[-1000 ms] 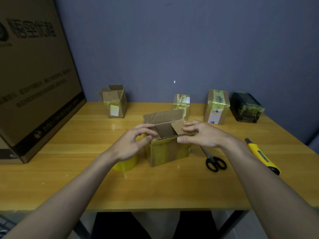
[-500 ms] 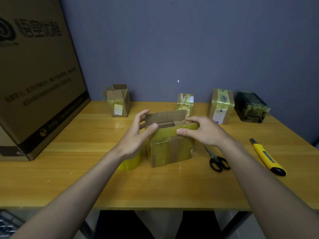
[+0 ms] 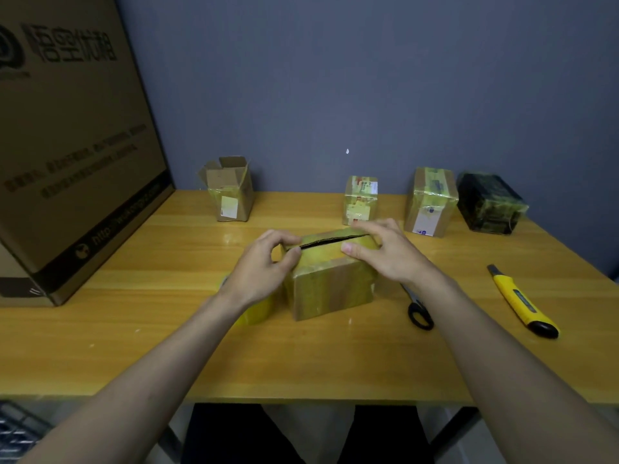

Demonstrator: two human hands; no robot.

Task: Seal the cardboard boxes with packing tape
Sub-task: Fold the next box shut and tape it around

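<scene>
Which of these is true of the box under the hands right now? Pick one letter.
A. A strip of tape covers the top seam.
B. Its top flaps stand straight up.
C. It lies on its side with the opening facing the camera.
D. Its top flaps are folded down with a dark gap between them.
D: the box has its flaps held down by the left hand and right hand, with a dark slit along the top and no tape across it.
</scene>
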